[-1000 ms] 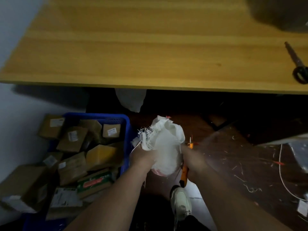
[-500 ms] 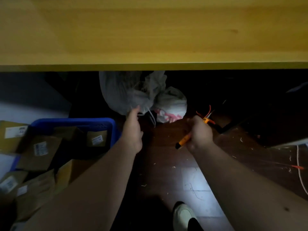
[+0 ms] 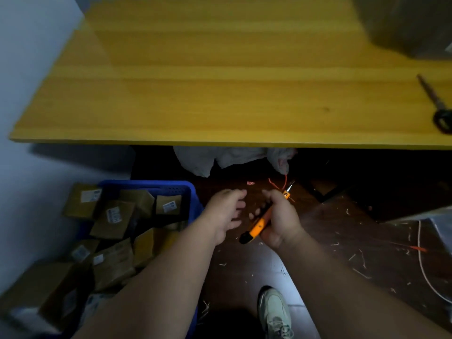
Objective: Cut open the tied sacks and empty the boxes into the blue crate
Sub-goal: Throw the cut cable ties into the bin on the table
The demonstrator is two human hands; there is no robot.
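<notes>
Lying slumped under the front edge of the wooden table (image 3: 220,94), the white sacks (image 3: 208,159) are out of the person's grasp now; half a second ago the left hand was reaching in under that table and touching the nearer sack, and a second ago a bunched white sack was gripped between both hands. Now the left hand (image 3: 223,214) has come back out in front of the table, fingers loosely spread and holding nothing. Just beside it, the right hand (image 3: 278,220) is wrapped round the orange utility knife (image 3: 263,220), blade end pointing toward the table, with a red tie (image 3: 278,184) trailing near the tip. In front of the table and to the left, the blue crate (image 3: 156,185) sits heaped with cardboard boxes (image 3: 112,220). My read: one sack looks emptied and tucked away, the hands are regrouping at the knife, and another sack has yet to be pulled out. Scissors (image 3: 435,104) lie on the table's right end.
</notes>
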